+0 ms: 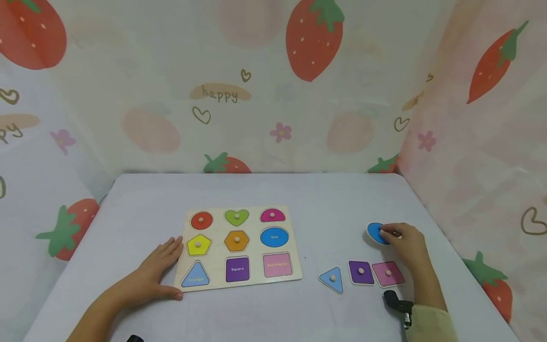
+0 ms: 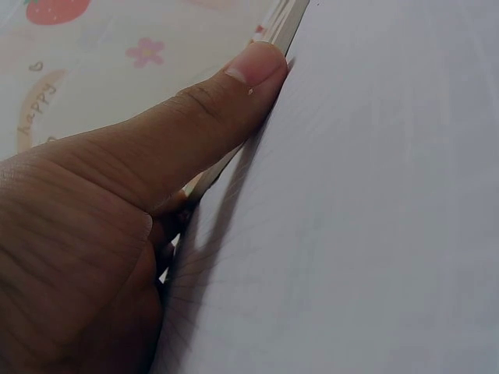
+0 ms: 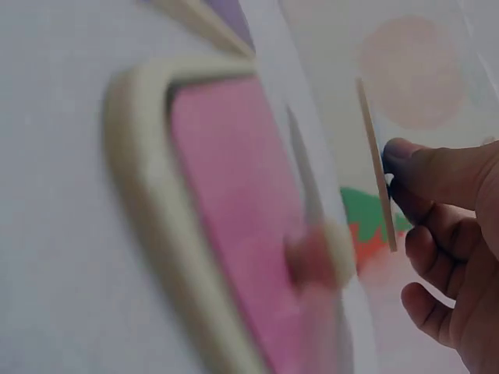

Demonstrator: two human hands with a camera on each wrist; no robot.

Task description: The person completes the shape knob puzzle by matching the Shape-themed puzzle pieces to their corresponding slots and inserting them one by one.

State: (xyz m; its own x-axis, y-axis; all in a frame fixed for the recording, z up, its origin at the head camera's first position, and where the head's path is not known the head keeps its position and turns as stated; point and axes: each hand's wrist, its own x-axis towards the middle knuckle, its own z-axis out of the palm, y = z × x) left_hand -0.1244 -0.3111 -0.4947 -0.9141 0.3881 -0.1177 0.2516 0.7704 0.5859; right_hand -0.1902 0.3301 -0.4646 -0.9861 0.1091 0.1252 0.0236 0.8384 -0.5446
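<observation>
Two poses: pinching and spread

Right hand [image 1: 408,243] pinches the blue oval piece [image 1: 374,233] in its fingertips, forearm reaching forward; the pink piece [image 1: 393,276] lies beside its wrist. Left hand [image 1: 150,271], fingers extended, thumb splayed, touches the board [image 1: 218,227] to its right.

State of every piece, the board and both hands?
board: flat, five of nine filled
red circle: seated
green heart: seated
magenta semicircle: seated
yellow pentagon: seated
orange hexagon: seated
blue oval: lifted, off the board
blue triangle: loose, face up
purple square: loose, face up
pink rectangle: loose, face up
left hand: touching board's left edge
right hand: pinching blue oval
</observation>
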